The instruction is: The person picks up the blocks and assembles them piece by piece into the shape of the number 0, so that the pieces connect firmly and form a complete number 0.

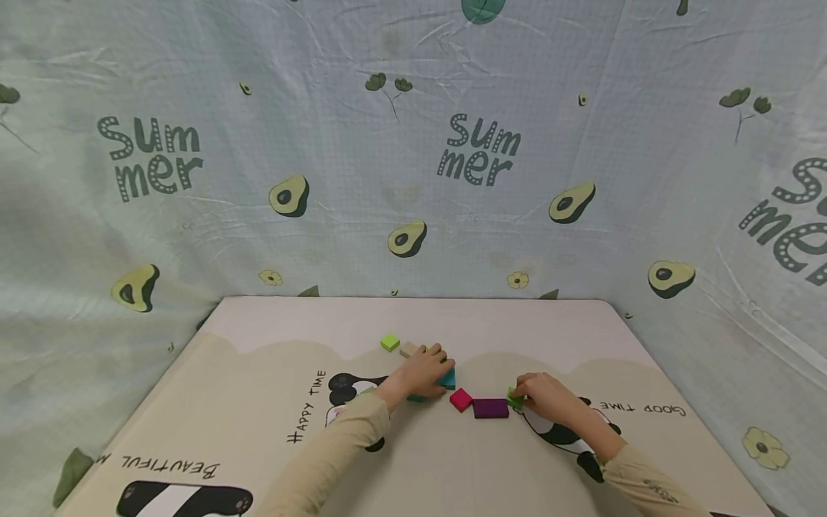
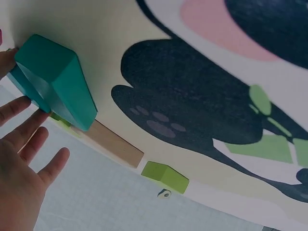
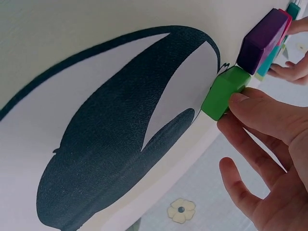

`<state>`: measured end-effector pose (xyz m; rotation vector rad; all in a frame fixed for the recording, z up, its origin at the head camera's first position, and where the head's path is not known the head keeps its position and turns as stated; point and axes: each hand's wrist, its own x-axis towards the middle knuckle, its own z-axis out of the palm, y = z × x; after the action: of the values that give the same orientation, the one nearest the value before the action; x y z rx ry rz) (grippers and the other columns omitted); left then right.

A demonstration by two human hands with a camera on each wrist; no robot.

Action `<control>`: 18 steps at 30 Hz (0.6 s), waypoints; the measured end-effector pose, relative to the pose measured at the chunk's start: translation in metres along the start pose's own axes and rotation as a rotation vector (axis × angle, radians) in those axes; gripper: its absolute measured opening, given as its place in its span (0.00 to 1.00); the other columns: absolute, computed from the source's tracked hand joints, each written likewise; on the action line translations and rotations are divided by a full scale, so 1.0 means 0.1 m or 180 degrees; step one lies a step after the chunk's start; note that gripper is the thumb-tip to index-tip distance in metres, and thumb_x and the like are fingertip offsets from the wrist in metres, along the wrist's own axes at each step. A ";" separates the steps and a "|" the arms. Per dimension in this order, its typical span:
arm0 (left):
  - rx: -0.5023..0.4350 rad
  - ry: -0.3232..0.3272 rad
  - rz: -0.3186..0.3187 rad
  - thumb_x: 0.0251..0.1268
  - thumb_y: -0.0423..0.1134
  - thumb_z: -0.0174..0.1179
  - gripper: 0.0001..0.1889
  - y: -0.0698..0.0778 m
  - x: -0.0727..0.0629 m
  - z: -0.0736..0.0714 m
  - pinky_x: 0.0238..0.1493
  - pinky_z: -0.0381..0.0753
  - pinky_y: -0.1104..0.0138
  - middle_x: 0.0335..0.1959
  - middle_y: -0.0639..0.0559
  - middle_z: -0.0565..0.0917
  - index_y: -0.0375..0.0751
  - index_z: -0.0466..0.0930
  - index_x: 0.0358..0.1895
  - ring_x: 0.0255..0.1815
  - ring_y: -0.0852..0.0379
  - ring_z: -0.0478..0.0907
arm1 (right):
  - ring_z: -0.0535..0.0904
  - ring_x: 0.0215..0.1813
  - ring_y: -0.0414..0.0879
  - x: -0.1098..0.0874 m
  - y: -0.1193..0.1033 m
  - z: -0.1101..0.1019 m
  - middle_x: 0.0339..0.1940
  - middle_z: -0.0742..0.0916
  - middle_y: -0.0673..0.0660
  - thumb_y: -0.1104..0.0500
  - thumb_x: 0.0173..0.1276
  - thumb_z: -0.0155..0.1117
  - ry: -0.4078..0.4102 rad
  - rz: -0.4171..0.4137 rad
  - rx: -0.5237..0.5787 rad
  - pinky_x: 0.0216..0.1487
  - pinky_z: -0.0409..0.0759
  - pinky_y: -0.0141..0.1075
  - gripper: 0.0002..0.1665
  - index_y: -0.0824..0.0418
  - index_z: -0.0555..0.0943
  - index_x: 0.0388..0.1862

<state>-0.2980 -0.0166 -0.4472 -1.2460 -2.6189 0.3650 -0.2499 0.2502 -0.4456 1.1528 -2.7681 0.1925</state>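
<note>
My left hand (image 1: pixel 421 370) pinches a teal-blue block (image 1: pixel 448 379) between thumb and fingers, at the middle of the table. Right beside it stands a darker teal-green block (image 2: pixel 55 72), large in the left wrist view; from the head it is mostly covered by the hand. With thumb and fingertips my right hand (image 1: pixel 548 398) grips a small green block (image 3: pixel 224 93). That block's end meets or nearly meets a purple block (image 1: pixel 491 408). Between the purple block and the left hand lies a red block (image 1: pixel 461 400), turned at an angle.
Beyond the left hand lie a plain wooden block (image 2: pixel 115 144) and a lime-green block (image 1: pixel 390 342), continuing the curved row. A panda-print cover (image 1: pixel 465 467) lies over the table. Behind it hangs a curtain (image 1: pixel 362 251) printed with avocados.
</note>
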 end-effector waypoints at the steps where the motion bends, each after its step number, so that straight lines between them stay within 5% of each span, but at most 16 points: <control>1: -0.0018 -0.0026 0.0001 0.56 0.56 0.56 0.23 0.00 0.00 0.00 0.46 0.69 0.65 0.48 0.54 0.76 0.50 0.69 0.51 0.50 0.58 0.67 | 0.73 0.25 0.36 0.00 0.00 0.00 0.23 0.80 0.51 0.71 0.47 0.67 -0.0009 -0.0006 0.0006 0.26 0.72 0.26 0.09 0.62 0.85 0.29; 18: -0.0171 -0.0043 0.0000 0.55 0.58 0.56 0.24 -0.01 0.00 0.02 0.49 0.70 0.63 0.50 0.55 0.76 0.52 0.70 0.53 0.52 0.58 0.67 | 0.75 0.25 0.38 0.03 -0.03 -0.07 0.23 0.80 0.51 0.70 0.47 0.67 -0.0094 -0.0073 0.0158 0.25 0.72 0.26 0.08 0.63 0.86 0.29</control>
<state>-0.2991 -0.0177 -0.4487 -1.2644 -2.6567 0.3062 -0.2493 0.2477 -0.4381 1.2079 -2.7892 0.2449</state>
